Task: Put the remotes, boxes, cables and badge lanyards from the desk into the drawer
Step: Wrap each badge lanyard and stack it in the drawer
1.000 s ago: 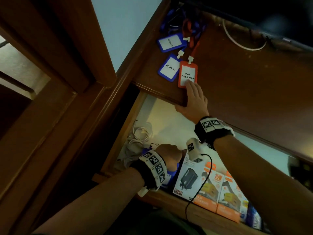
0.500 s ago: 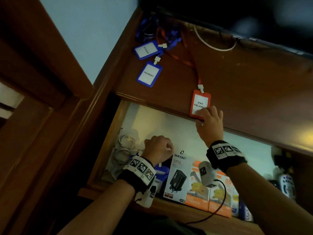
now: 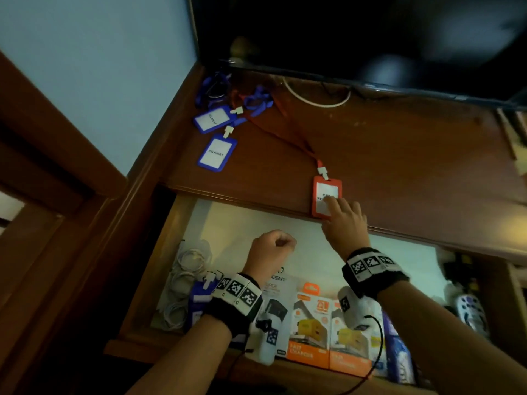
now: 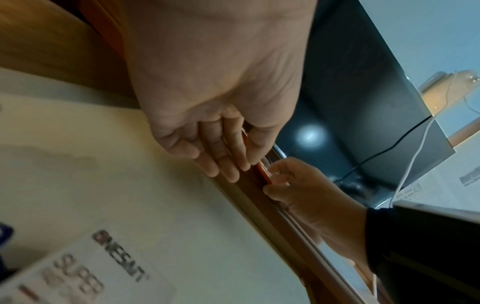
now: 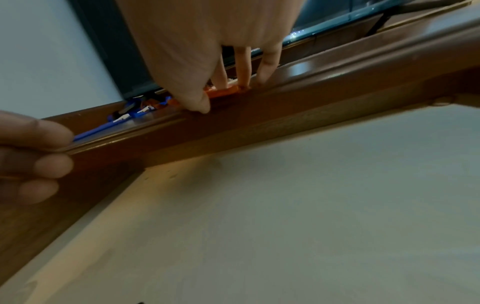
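Observation:
A red badge holder (image 3: pixel 320 189) lies at the front edge of the wooden desk (image 3: pixel 399 155), its red strap (image 3: pixel 285 132) trailing back to the pile. My right hand (image 3: pixel 333 203) presses straight fingertips (image 5: pixel 244 82) on the red badge holder (image 5: pixel 226 91), with the thumb against the desk's edge. Two blue badge holders (image 3: pixel 217 151) with lanyards stay at the desk's back left. My left hand (image 3: pixel 273 246) hovers over the open drawer (image 3: pixel 171 238), its fingers (image 4: pixel 221 164) curled and holding nothing.
The drawer holds a white charger box (image 3: pixel 273 292), orange boxes (image 3: pixel 310 323), coiled white cables (image 3: pixel 185 280) and a blue badge (image 3: pixel 199 300). A remote (image 3: pixel 470 309) lies at the far right. A dark screen (image 3: pixel 342 29) stands at the back, over a white cable (image 3: pixel 313 101).
My right hand has slid the red badge holder away from the blue ones, rightward to the desk's front edge. My left hand has lifted off the drawer's contents, still curled.

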A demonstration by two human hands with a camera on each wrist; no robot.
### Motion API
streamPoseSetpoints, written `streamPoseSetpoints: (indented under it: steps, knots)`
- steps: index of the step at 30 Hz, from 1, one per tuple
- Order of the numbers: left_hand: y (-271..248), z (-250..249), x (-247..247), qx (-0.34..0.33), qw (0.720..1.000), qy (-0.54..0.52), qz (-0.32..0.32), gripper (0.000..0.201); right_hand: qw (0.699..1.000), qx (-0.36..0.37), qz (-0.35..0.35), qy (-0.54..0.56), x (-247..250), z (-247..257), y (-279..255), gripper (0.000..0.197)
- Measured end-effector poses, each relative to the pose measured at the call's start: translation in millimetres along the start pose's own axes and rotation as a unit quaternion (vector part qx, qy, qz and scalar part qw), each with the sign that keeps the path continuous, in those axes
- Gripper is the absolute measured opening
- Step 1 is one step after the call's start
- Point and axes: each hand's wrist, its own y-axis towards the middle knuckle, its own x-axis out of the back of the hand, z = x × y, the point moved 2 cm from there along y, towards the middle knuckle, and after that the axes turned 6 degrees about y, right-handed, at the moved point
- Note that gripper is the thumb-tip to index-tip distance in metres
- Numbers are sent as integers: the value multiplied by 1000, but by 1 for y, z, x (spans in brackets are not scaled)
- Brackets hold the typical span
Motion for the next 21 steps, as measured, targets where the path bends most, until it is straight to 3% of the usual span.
streamPoseSetpoints:
  steps: [5,9,12,15,18,21]
  knots:
    - [-12,-32,-25,20,992,-121,4,20,983,90,-91,131,23,-19,-14,34]
    - [-21,-62,-37,49,970,-230,63,29,959,90,-124,237,37,-26,-47,30]
    - [-25,-78,-46,49,966,-243,80,34,949,107,-116,274,44,-26,-70,33]
    - [-28,-84,-52,69,965,-252,32,28,936,127,-67,321,53,-27,-84,41]
    - [-32,-87,-53,52,970,-239,12,33,914,82,-28,397,63,-35,-90,36]
    - [-38,-94,-49,23,983,-176,54,42,872,-46,-46,485,74,-45,-86,26]
